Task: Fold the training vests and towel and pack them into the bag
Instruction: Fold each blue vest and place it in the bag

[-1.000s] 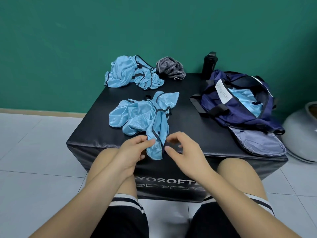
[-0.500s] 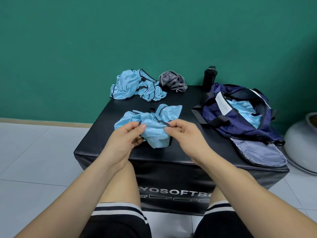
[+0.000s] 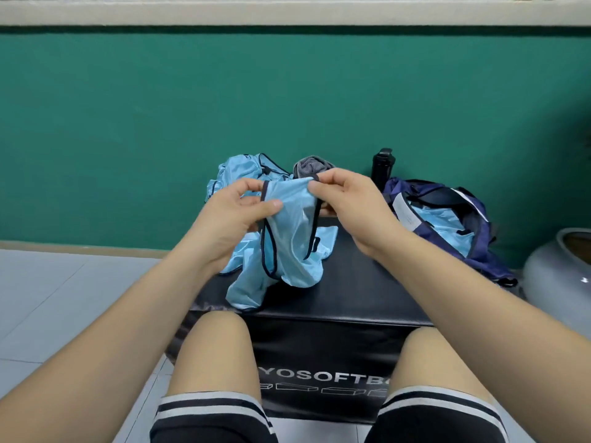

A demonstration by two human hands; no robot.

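The left hand [image 3: 230, 219] pinches the top edge of a thin, shiny light-blue vest [image 3: 291, 231] between thumb and fingers. The right hand [image 3: 351, 209] pinches the same dark-piped edge just beside it. The vest hangs crumpled, its lower folds resting on a smooth black padded box [image 3: 351, 302]. To the right lies an open navy fabric bag [image 3: 486, 251] with a second vest [image 3: 444, 225] inside. At the far edge sit a bunched vest [image 3: 233, 171], a grey ribbed towel [image 3: 310, 166] and a black bottle [image 3: 382, 167].
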